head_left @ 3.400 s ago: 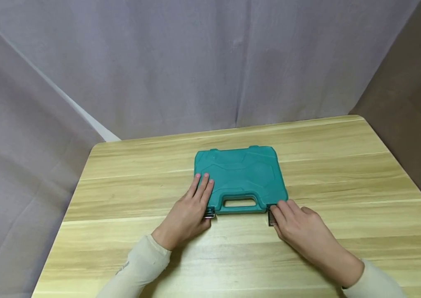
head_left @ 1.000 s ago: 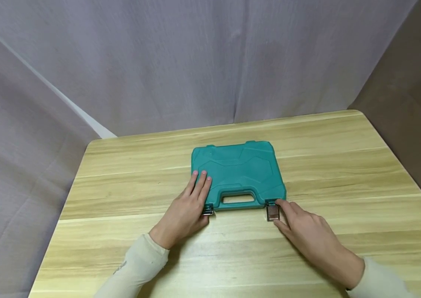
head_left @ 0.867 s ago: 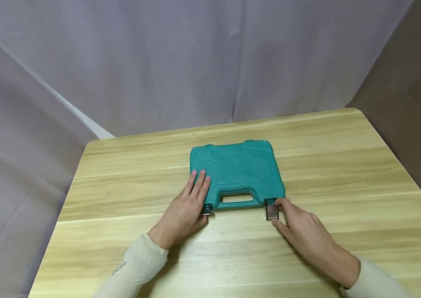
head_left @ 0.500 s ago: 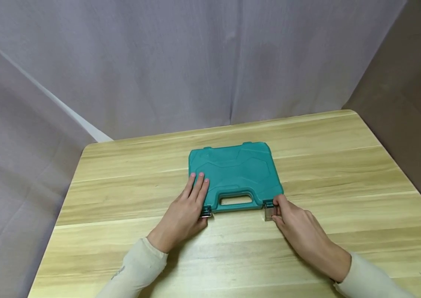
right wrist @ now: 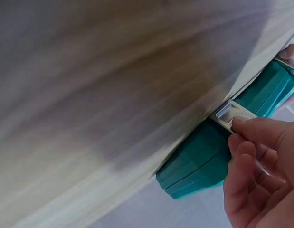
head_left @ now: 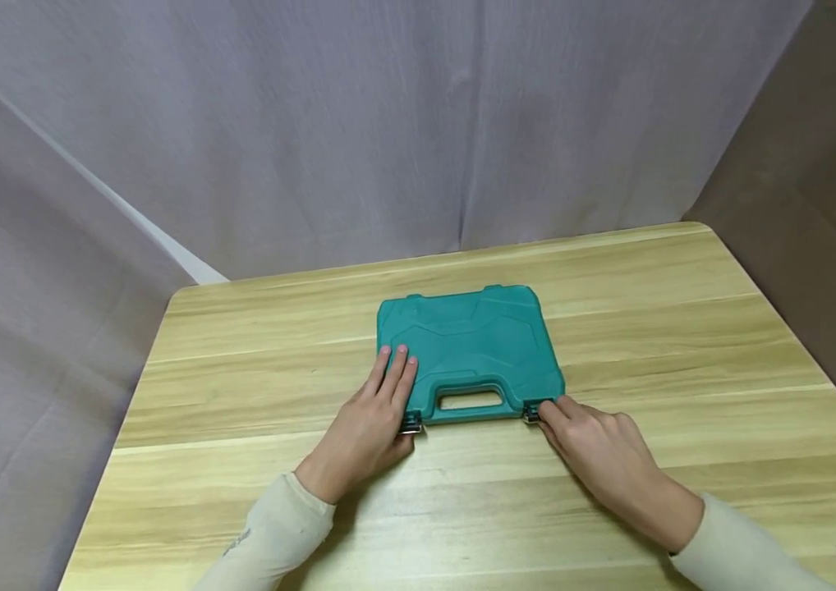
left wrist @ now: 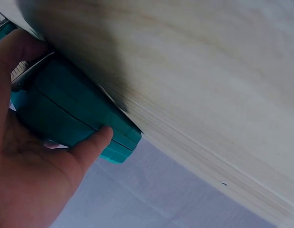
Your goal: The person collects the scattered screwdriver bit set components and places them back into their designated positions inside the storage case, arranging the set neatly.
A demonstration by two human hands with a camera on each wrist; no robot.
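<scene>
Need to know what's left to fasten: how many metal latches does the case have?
2. One latch at the case's near-left corner, under the left hand; the other latch at the near-right corner, at the right hand's fingertips. None elsewhere visible.
</scene>
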